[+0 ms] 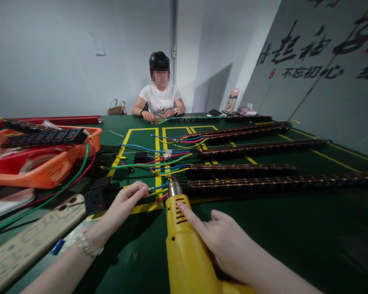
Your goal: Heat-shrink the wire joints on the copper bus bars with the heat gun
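My right hand [217, 237] is closed around a yellow heat gun [187, 249], one finger lying along its vented side. The gun's metal nozzle [174, 188] points away from me at coloured wires. My left hand [133, 195] pinches the end of a blue wire [159, 187] just left of the nozzle. Yellow and red wires [161, 199] lie beside it and run toward a long dark strip with copper-coloured rails [263, 181]. More such strips lie behind, with blue, green, yellow and red wire ends [171, 167].
An orange basket [76, 153] on the left holds a black socket strip [49, 137]. A beige patterned case [33, 241] and black socket blocks [95, 200] lie near my left arm. Across the green table [263, 245] sits a person [160, 98] handling wires.
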The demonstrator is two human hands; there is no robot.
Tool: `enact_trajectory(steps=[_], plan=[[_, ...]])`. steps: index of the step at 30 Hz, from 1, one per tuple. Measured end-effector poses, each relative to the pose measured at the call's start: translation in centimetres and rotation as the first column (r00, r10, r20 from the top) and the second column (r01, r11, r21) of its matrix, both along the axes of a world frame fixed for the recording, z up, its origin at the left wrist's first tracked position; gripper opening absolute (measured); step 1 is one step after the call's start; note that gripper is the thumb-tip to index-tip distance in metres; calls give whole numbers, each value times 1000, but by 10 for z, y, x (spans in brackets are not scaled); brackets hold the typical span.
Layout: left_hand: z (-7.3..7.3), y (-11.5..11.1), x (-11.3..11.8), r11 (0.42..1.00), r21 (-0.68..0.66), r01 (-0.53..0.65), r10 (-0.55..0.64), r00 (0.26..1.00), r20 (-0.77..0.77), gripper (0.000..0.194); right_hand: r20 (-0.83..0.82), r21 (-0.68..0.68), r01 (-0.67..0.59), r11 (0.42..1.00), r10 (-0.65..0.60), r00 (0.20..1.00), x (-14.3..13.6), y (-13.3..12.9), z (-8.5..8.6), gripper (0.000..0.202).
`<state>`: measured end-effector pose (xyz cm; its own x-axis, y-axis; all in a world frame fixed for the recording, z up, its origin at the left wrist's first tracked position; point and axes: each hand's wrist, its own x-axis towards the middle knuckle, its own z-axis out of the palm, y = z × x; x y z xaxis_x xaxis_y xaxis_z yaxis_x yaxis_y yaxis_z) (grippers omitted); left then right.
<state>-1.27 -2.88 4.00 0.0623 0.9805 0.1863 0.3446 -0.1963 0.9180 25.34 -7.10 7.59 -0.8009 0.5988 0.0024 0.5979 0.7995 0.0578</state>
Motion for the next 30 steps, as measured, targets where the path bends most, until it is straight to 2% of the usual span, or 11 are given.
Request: enact_trajectory(steps=[8, 13, 19, 27, 30], plan=[[5, -6, 5, 999, -31, -42, 42, 999, 7, 28, -51, 42, -151, 988, 154, 987, -36, 4, -7, 98], [3, -7, 4, 995, -51, -82, 81, 997, -8, 30, -89, 65, -172, 983, 177, 980, -41, 5, -6, 92], [6, -9, 6, 994, 55, -91, 95, 992, -78, 30, -53, 38, -168, 985, 170, 984, -34, 5, -5, 96], [1, -11, 7, 978, 199, -68, 111, 972, -209, 27, 34, 23, -45, 999, 44, 998, -2, 5, 2, 97], [10, -17, 6, 949, 312, -37, 136, 943, -303, 28, 19, 39, 9, 999, -9, 1000, 7, 4, 6, 96]])
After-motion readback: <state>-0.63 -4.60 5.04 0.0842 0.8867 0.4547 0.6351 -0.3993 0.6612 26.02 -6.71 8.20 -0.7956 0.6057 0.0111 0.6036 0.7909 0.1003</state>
